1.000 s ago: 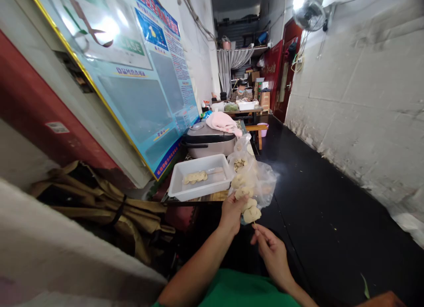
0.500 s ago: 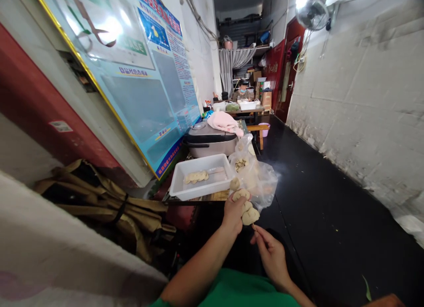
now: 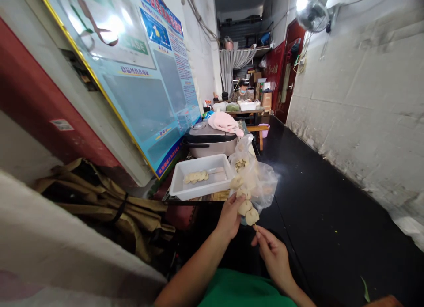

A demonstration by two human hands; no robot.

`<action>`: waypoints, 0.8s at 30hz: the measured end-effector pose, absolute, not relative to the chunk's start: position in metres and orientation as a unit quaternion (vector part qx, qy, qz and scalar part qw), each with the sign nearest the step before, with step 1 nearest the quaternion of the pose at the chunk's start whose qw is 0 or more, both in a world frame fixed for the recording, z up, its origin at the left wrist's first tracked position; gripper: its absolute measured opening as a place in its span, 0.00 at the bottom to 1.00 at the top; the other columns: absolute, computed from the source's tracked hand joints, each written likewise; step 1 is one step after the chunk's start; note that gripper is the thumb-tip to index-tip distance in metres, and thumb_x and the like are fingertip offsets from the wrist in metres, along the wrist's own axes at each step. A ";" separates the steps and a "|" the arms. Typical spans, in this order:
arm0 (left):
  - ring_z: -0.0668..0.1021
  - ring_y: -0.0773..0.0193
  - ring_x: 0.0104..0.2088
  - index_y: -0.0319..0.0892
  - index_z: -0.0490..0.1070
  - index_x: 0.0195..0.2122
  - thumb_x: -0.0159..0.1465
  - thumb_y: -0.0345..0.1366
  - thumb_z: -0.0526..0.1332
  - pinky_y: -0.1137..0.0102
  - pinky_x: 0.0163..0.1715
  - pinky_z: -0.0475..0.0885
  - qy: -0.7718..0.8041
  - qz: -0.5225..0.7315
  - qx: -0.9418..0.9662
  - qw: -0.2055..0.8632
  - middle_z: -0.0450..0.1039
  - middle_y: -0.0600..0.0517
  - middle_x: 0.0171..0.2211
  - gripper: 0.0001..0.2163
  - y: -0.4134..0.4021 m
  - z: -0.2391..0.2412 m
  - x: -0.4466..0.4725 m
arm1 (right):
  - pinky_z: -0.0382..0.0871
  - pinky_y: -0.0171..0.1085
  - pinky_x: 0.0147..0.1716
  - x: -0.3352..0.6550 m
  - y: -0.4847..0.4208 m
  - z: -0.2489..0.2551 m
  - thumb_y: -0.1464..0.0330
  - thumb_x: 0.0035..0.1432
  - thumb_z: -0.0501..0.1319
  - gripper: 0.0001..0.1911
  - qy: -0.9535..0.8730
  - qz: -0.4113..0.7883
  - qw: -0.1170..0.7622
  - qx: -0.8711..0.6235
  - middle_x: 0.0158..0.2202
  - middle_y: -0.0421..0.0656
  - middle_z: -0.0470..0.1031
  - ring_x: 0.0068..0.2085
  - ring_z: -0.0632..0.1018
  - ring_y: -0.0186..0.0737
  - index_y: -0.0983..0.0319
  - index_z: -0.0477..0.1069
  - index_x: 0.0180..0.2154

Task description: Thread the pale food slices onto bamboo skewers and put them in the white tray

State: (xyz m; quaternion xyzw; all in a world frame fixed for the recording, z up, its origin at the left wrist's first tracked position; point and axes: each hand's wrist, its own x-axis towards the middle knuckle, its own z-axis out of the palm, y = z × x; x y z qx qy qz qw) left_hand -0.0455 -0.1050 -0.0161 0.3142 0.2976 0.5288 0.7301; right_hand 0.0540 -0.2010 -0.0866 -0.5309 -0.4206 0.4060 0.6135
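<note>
Several pale, flat, round pieces are threaded in a row on a thin wooden skewer. My right hand pinches the skewer's lower end between thumb and fingers. Closed on the edge of the upper pieces is my left hand, its thumb on top. Just beyond it lies a clear plastic bag with more such pieces in its mouth. A white plastic tray, left of the bag, holds a finished-looking row of overlapping pieces.
Behind the tray stands a grey and black lidded appliance with a pink cloth on it. Farther back a person sits at another table. Folded brown fabric is at the left, and a blue notice board leans there.
My left hand has shifted slightly back and left along the row. The pieces on the skewer show more spread out, and the right hand keeps its pinch on the stick.
</note>
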 end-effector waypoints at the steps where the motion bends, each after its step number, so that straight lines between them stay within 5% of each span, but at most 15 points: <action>1: 0.76 0.65 0.32 0.36 0.74 0.36 0.52 0.40 0.67 0.72 0.33 0.69 0.282 0.533 0.303 0.738 0.75 0.47 0.34 0.15 -0.104 -0.016 -0.048 | 0.52 0.28 0.14 0.054 -0.201 -0.085 0.58 0.55 0.61 0.20 -0.413 0.421 0.614 -0.525 0.22 0.37 0.69 0.17 0.59 0.27 0.64 0.75 0.44; 8: 0.77 0.60 0.34 0.38 0.73 0.40 0.50 0.42 0.69 0.67 0.37 0.71 0.276 0.570 0.233 0.738 0.77 0.47 0.34 0.18 -0.088 -0.006 -0.060 | 0.46 0.29 0.15 0.056 -0.204 -0.085 0.57 0.55 0.61 0.22 -0.400 0.494 0.590 -0.498 0.21 0.37 0.68 0.16 0.55 0.25 0.66 0.74 0.45; 18: 0.77 0.67 0.28 0.37 0.73 0.36 0.45 0.35 0.71 0.70 0.34 0.70 0.335 0.617 0.281 0.655 0.77 0.50 0.30 0.17 -0.082 0.004 -0.059 | 0.68 0.32 0.26 0.059 -0.203 -0.091 0.58 0.56 0.60 0.19 -0.475 0.332 0.593 -0.560 0.23 0.40 0.74 0.24 0.71 0.35 0.64 0.78 0.42; 24: 0.77 0.66 0.28 0.40 0.68 0.34 0.42 0.34 0.73 0.72 0.31 0.70 0.350 0.592 0.290 0.666 0.76 0.52 0.27 0.19 -0.078 0.006 -0.063 | 0.71 0.32 0.28 0.057 -0.204 -0.091 0.58 0.57 0.59 0.19 -0.490 0.328 0.585 -0.556 0.23 0.41 0.75 0.25 0.74 0.37 0.64 0.77 0.43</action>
